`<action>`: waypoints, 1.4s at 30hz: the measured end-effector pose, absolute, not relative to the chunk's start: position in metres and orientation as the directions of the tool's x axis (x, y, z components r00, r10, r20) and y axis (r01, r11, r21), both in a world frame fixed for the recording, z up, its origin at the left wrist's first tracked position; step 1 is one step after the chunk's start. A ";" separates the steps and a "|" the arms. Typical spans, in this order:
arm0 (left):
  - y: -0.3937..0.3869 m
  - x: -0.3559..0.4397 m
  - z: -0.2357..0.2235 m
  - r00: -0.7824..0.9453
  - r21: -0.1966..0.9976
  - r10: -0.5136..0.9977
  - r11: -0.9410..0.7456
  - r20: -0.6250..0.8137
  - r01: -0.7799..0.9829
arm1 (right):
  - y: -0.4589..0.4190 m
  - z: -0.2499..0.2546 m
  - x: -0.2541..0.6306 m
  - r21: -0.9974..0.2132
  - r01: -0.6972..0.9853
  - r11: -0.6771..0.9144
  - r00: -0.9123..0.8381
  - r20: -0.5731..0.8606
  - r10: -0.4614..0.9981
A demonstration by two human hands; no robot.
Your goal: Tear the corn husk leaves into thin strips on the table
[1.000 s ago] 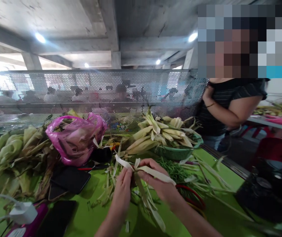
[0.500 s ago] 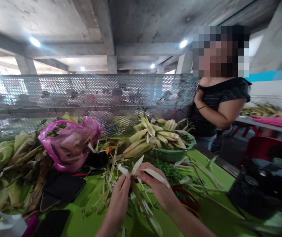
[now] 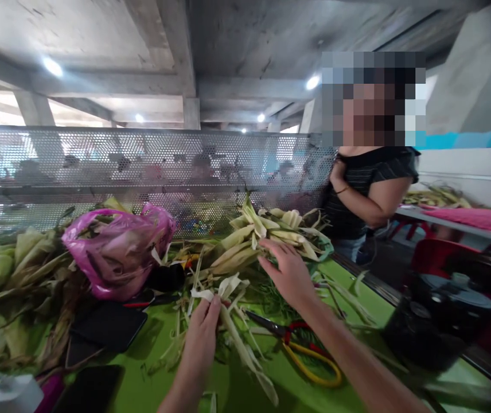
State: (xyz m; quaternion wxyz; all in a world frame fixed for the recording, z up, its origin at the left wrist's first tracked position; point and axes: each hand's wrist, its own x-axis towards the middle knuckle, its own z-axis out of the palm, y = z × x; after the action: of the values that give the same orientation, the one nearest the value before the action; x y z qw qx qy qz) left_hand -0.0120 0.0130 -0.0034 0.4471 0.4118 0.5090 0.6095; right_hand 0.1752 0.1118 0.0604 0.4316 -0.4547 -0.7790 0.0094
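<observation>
Low over the green table, my left hand (image 3: pixel 205 324) pinches a bundle of pale corn husk strips (image 3: pixel 243 350), whose ends hang down to the right. My right hand (image 3: pixel 286 269) is off the bundle, its fingers stretched toward the pile of corn husks (image 3: pixel 239 255) heaped in and beside a green basket (image 3: pixel 325 249). Whether its fingertips touch the husks I cannot tell. Under my right forearm lie scissors (image 3: pixel 314 364) with red and yellow handles, blades pointing left. Thin green strands (image 3: pixel 271 295) lie below my right hand.
A pink plastic bag (image 3: pixel 116 246) stands at the back left, beside a large husk heap (image 3: pixel 13 269). Dark flat devices (image 3: pixel 110 324) and a white charger (image 3: pixel 15 393) lie at left. A person (image 3: pixel 370 189) stands behind at right, past a perforated metal screen (image 3: pixel 185 166). A black container (image 3: pixel 428 327) is at right.
My right hand has let go of the husk bundle and moved up and right to the husk pile, uncovering the scissors. My left hand still holds the bundle. The view has shifted slightly.
</observation>
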 end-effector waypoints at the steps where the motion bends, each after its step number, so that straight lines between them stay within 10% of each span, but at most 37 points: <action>1: 0.014 -0.012 -0.003 -0.254 0.987 0.966 -0.089 0.053 -0.135 | 0.097 0.059 0.168 -0.486 0.609 0.627 -0.252 0.631 0.734; 4: 0.015 -0.013 -0.003 -0.220 0.979 0.973 -0.107 0.067 -0.173 | 0.064 0.051 0.147 -0.696 0.382 0.608 -0.370 0.487 0.791; 15: 0.015 -0.013 -0.012 -0.204 0.929 0.979 -0.087 0.013 -0.360 | 0.061 0.031 0.139 -0.355 0.624 0.697 -0.411 0.609 0.678; 25: 0.015 -0.012 -0.006 -0.134 0.965 0.985 -0.140 0.113 -0.222 | 0.056 0.036 0.137 -0.967 0.069 0.245 -0.512 0.177 0.841; 37: 0.014 -0.005 -0.012 0.093 0.975 0.979 -0.166 0.181 -0.145 | 0.066 0.013 0.122 -0.998 -0.066 0.024 -0.371 0.047 0.927; 42: 0.018 -0.009 -0.014 -0.037 0.957 0.997 -0.074 0.066 -0.281 | 0.064 0.018 0.133 -0.943 0.052 0.328 -0.226 0.308 0.924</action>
State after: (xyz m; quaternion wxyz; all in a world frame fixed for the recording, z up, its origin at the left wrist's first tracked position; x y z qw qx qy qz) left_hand -0.0085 0.0175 -0.0142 0.5412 0.4341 0.4126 0.5903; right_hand 0.1328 0.0635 0.0176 0.4949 -0.3769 -0.6472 0.4406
